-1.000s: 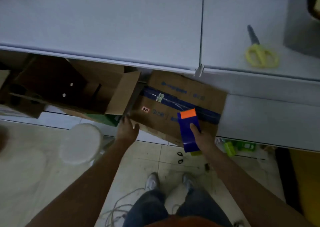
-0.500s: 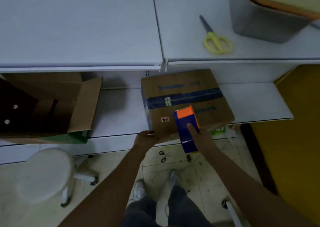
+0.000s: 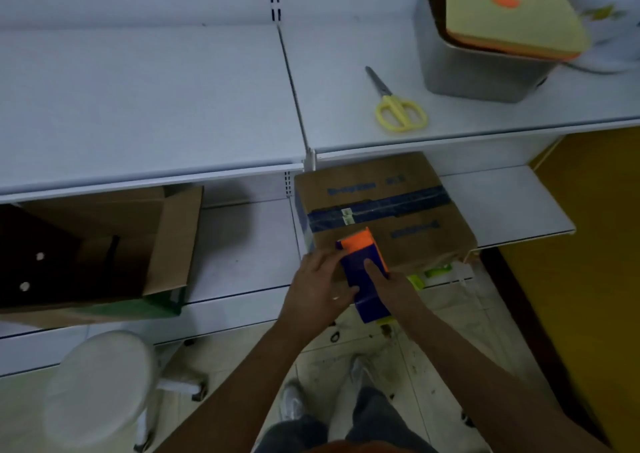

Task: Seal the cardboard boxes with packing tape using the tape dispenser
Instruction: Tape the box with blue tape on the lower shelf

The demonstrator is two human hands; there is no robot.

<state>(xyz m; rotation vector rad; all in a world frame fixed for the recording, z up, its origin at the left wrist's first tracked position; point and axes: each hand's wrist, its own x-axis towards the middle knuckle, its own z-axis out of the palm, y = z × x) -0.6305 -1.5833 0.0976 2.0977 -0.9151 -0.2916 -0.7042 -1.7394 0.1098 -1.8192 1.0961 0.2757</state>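
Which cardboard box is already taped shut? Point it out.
The closed box on the right, by the hands, with blue tape across its top. The left box stands open, flap raised.

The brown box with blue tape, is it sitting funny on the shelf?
Yes. The taped box sits turned at an angle on the lower shelf, and its near corner sticks out past the front edge. Both hands are at that corner: the right hand holds the tape dispenser and the left hand touches it.

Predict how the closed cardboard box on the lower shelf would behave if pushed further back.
The cardboard box would probably slide rather than tip: it sits low and flat on the smooth shelf. Its near edge looks crumpled, so it may flex. Weight cannot be judged.
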